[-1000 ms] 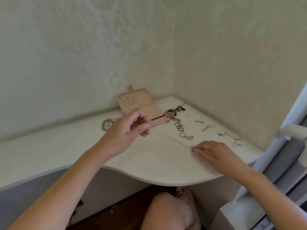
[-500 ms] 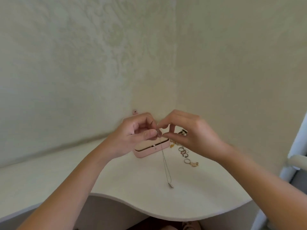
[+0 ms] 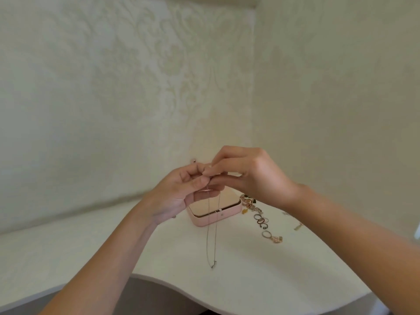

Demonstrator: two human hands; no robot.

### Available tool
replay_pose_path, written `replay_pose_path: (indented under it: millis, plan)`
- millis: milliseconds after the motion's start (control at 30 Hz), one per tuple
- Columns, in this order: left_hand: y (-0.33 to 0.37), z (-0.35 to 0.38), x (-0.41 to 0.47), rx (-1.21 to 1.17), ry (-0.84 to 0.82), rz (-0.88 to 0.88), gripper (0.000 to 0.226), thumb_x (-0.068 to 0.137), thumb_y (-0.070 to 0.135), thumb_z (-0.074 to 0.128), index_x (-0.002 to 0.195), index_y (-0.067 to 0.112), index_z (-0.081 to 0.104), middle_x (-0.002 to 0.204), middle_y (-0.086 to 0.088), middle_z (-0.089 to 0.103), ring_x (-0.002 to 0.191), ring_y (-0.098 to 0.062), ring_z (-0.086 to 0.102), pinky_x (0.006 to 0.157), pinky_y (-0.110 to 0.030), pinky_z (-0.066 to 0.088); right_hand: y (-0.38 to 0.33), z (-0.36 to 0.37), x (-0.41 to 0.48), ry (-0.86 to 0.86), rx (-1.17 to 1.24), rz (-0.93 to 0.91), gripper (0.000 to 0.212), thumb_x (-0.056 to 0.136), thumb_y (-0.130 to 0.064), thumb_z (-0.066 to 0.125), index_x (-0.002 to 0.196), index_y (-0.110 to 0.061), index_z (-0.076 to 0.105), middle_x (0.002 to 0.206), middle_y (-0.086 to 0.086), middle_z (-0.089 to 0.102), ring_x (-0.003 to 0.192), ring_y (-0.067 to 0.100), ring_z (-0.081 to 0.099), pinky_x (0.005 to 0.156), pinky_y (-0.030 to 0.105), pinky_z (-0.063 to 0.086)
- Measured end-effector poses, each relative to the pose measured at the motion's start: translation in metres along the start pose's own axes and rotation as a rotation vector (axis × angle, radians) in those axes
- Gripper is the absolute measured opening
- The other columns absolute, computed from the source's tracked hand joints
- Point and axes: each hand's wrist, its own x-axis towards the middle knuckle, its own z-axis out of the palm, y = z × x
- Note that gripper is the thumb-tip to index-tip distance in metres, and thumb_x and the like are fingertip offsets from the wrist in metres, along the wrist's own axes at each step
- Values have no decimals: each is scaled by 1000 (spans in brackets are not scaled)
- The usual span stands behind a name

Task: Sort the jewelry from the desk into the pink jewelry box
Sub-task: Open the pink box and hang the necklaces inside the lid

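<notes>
Chain (image 3: 208,235): is hanging as a narrow loop from the fingertips. Both strands are dropping in front of the box, with the pendant (image 3: 213,265) at the bottom. I cannot tell whether the pendant is touching the desk (image 3: 238,285) or dangling just above it.
Why held so: the two ends are meeting at the top, so the person is probably working the clasp. That would let the chain go into the box fastened and untangled, and gravity is keeping the strands straight meanwhile.
Left hand (image 3: 177,196): is curling inward, thumb and forefinger pinching the chain's upper end.
Right hand (image 3: 252,176): is arching over from the right, thumb and forefinger pinching the same spot, fingertips touching the left hand's.
Box (image 3: 204,221): is sitting open on the desk near the wall corner, directly below the hands. Its tan inner panel is showing and its lid is mostly hidden behind the hands.
Rings (image 3: 261,221): are lying in a row right of the box, waiting to be sorted.
Cluster (image 3: 248,202): small gold pieces are lying just beside the box's right side.
</notes>
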Motion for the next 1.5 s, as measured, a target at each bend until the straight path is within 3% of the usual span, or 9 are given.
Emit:
replay_pose_path:
  millis: [200,333,433,600,667,867,1100,1367,1500]
  plan:
    - [-8,-2,7,-178,36,-58,61,52,40,89,101,10,70,91,-4,71,84,-17,71,71,-22,56,10,8,11,15,97,106,6,78,-12,74,78,-6,75,77,2,64,64,13,61,61,25,49]
    - [-15,-3,9,-191,75,-90,52,53,42,87,95,13,75,93,-6,71,76,-17,71,64,-22,57,20,6,17,-139,159,286,4,77,-9,75,79,-7,72,82,-1,65,72,10,62,72,28,52]
    - [-22,-6,11,-158,120,-140,63,53,44,87,104,13,68,101,-4,70,69,-13,67,58,-19,54,31,0,23,-308,297,484,3,85,-10,67,86,-7,68,80,2,70,77,15,67,82,36,54]
    - [-35,-13,13,-80,216,-170,12,78,19,65,88,14,70,93,0,68,62,-6,55,53,-15,46,51,-8,29,-446,503,604,19,90,-18,60,95,0,65,91,13,69,87,21,65,91,36,51]
    - [-40,-18,15,-108,243,-147,11,78,17,61,76,16,72,85,0,67,61,-6,55,53,-16,46,57,-8,32,-463,596,614,18,87,-19,62,93,-3,66,91,10,69,87,17,66,91,32,52]
    - [-53,-39,25,-165,313,-91,9,80,16,58,83,9,64,80,-2,66,65,-9,60,60,-19,52,82,-5,45,-439,779,680,15,89,-21,55,86,-7,62,81,7,66,81,19,65,89,32,53]
    - [-76,-64,53,-95,334,-117,15,82,19,61,88,7,65,88,-5,69,85,-15,67,85,-29,54,116,4,70,-410,561,715,14,92,-20,59,83,-13,67,59,-3,52,66,16,50,79,29,52]
    - [-133,-107,101,733,651,-239,9,87,14,63,85,23,63,83,9,58,78,-10,53,63,-11,36,157,4,94,-340,412,673,16,87,-22,66,92,-9,73,56,-5,50,54,7,46,62,17,46]
    - [-152,-110,120,1073,632,-212,26,90,19,57,116,17,56,114,0,59,107,-17,51,89,-23,39,175,2,103,-298,366,666,18,87,-23,66,95,-8,73,53,-11,52,53,4,47,61,15,44]
